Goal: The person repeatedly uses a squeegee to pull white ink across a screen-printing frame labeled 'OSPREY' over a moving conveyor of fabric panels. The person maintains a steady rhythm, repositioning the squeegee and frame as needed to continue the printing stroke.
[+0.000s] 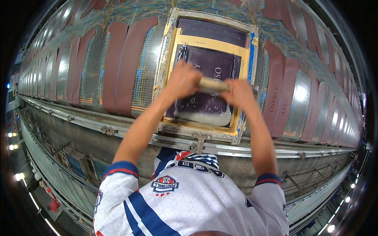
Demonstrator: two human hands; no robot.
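Both hands hold a pale squeegee (212, 84) over a framed printing screen (212, 33). My left hand (185, 78) grips its left end and my right hand (238, 93) its right end, both slightly blurred. The screen has a dark purple mesh with pale lettering, edged by yellow and blue tape. A band of pale, wet ink (201, 118) lies along its near edge, below the squeegee. The screen's metal frame has a clamp (200, 137) at the near side, beside the long table rail.
Maroon cut pieces (116, 67) lie in rows on the long metal table, left and right of the screen, some at right (271, 110) printed. A metal rail (295, 151) runs along the near edge. Grey structures and lamps show below at both sides.
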